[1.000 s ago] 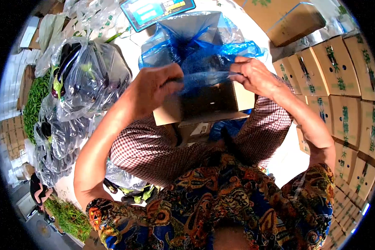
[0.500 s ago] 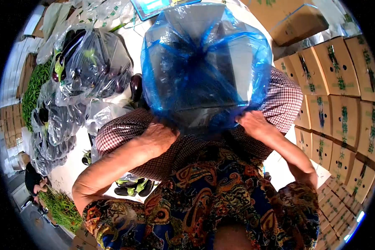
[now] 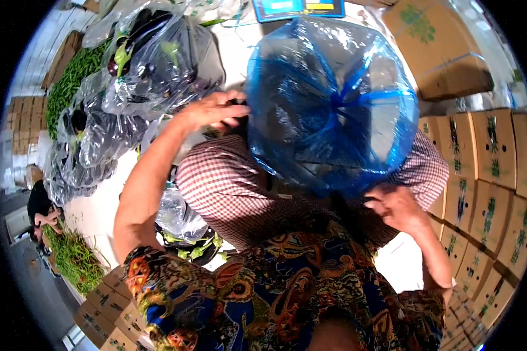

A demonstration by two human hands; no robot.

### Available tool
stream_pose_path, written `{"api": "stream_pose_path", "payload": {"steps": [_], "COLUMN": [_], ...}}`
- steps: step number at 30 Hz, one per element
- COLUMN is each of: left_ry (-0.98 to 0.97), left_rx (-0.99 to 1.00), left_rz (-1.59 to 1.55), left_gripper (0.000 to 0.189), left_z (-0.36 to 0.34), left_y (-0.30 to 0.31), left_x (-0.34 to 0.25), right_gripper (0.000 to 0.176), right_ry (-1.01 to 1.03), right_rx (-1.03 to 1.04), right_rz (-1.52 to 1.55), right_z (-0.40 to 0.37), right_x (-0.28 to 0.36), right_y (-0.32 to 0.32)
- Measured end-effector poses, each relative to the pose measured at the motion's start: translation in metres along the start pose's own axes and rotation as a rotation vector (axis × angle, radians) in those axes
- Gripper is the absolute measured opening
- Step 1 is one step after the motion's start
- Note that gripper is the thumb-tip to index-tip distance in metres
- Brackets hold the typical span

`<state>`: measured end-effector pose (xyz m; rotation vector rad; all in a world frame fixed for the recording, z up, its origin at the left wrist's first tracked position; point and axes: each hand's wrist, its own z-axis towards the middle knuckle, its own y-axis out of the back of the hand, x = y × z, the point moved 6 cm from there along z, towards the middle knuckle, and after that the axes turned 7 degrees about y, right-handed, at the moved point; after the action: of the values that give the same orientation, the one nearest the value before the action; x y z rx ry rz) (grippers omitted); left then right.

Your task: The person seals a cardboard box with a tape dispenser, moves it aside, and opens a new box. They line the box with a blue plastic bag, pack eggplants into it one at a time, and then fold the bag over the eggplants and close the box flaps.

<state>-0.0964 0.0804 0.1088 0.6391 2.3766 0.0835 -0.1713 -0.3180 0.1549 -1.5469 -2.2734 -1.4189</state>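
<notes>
A blue plastic bag (image 3: pixel 334 117), its gathered bottom showing as a dark knot of folds, lines a box-like shape between my knees. My left hand (image 3: pixel 214 111) is off the bag at its left side, fingers spread over a dark eggplant (image 3: pixel 239 124) that is mostly hidden by them. Just below the bag's lower right rim is my right hand (image 3: pixel 397 206), its fingers loosely bent and apart with nothing visible in them. Clear plastic bags of eggplants (image 3: pixel 164 64) lie left of my left hand.
A blue-framed scale display (image 3: pixel 298 8) sits beyond the bag. Cardboard boxes (image 3: pixel 465 146) are stacked on the right, with a larger carton (image 3: pixel 436 50) at upper right. Green peppers (image 3: pixel 70 257) are piled at left, near another person (image 3: pixel 44 213). Loose eggplants (image 3: pixel 202 245) lie by my left knee.
Both hands have let go of the blue bag's near rim. My left hand has moved up and outward to the eggplant; my right hand has drawn slightly back. The view has shifted left.
</notes>
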Motion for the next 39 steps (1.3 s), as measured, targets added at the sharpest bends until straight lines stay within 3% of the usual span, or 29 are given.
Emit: {"api": "stream_pose_path", "payload": {"steps": [2, 3, 4, 8, 9, 10, 11, 12, 13, 14, 16, 18, 22, 23, 24, 25, 26, 28, 31, 34, 35, 36, 39], "left_ry": [-0.059, -0.037, -0.110, -0.255, -0.446, -0.446, -0.446, -0.260, -0.164, -0.156, -0.201, -0.243, -0.308, -0.320, -0.338, -0.357, -0.374, -0.399, -0.454, -0.487, -0.580, -0.432, -0.353], "left_rx": [0.143, 0.144, 0.153, 0.184, 0.212, 0.212, 0.212, 0.202, 0.176, 0.176, 0.230, 0.265, 0.286, 0.287, 0.290, 0.282, 0.275, 0.242, 0.056, -0.523, -0.748, -0.673, -1.103], "left_rz": [-0.070, 0.074, 0.097, 0.083, 0.025, 0.057, 0.090, 0.209, -0.287, -0.344, -0.251, -0.206, -0.178, -0.173, -0.171, -0.169, -0.170, -0.176, -0.164, -0.142, -0.250, -0.596, -0.469], "left_gripper": [0.051, 0.046, 0.043, 0.035, 0.035, 0.034, 0.033, 0.032, 0.030, 0.030, 0.030, 0.029, 0.029, 0.028, 0.028, 0.028, 0.028, 0.027, 0.027, 0.020, 0.013, 0.011, 0.012], "left_z": [0.016, 0.022, 0.030, 0.093, 0.094, 0.089, 0.083, 0.066, 0.022, 0.012, 0.027, 0.047, 0.062, 0.063, 0.066, 0.068, 0.070, 0.074, 0.075, 0.011, -0.015, -0.037, -0.107], "left_y": [-0.015, -0.018, -0.023, -0.041, -0.042, -0.041, -0.040, -0.045, -0.049, -0.050, -0.058, -0.064, -0.073, -0.076, -0.080, -0.082, -0.084, -0.087, -0.078, -0.039, -0.032, -0.032, -0.022], "left_x": [0.001, 0.001, 0.004, 0.053, 0.055, 0.061, 0.066, 0.062, 0.041, 0.041, 0.052, 0.063, 0.072, 0.072, 0.071, 0.070, 0.069, 0.070, 0.074, 0.079, 0.083, 0.094, 0.132], "right_gripper": [0.017, 0.016, 0.011, 0.058, 0.068, 0.062, 0.059, 0.057, 0.055, 0.055, 0.053, 0.049, 0.021, 0.018, 0.016, 0.017, 0.018, 0.027, 0.028, 0.029, 0.029, 0.030, 0.031], "right_ry": [-0.106, -0.125, -0.108, -0.097, -0.226, -0.434, -0.419, -0.316, -0.223, -0.178, -0.304, -0.286, -0.129, 0.076, -0.012, 0.197, 0.413, 0.508, 0.271, 0.245, 0.245, 0.251, 0.281], "right_rx": [-0.380, -0.578, -0.706, -0.810, -0.553, -0.158, -0.041, -0.041, -0.041, -0.020, 0.184, 0.285, 0.150, -0.101, -0.073, -0.260, -0.445, -0.316, -0.001, 0.054, 0.062, 0.071, 0.096], "right_rz": [0.198, 0.298, 0.235, -0.100, -0.015, -0.012, -0.075, -0.165, -0.241, -0.299, -0.335, -0.580, -0.430, -0.257, -0.266, -0.299, -0.321, -0.249, -0.351, -0.413, -0.426, -0.442, -0.482], "right_z": [0.001, -0.002, 0.005, 0.056, 0.074, 0.089, 0.101, 0.103, 0.106, 0.105, 0.093, 0.084, 0.096, 0.104, 0.120, 0.134, 0.152, 0.222, 0.268, 0.280, 0.284, 0.288, 0.300], "right_x": [0.004, 0.007, 0.004, -0.063, -0.104, -0.117, -0.139, -0.162, -0.176, -0.179, -0.116, -0.045, 0.027, 0.042, 0.043, 0.043, 0.025, -0.066, -0.139, -0.166, -0.173, -0.180, -0.194], "right_y": [0.053, 0.079, 0.099, 0.099, 0.080, 0.066, 0.048, 0.026, 0.011, -0.001, 0.029, 0.067, 0.113, 0.126, 0.130, 0.131, 0.120, 0.060, 0.004, -0.019, -0.024, -0.028, -0.036]}}
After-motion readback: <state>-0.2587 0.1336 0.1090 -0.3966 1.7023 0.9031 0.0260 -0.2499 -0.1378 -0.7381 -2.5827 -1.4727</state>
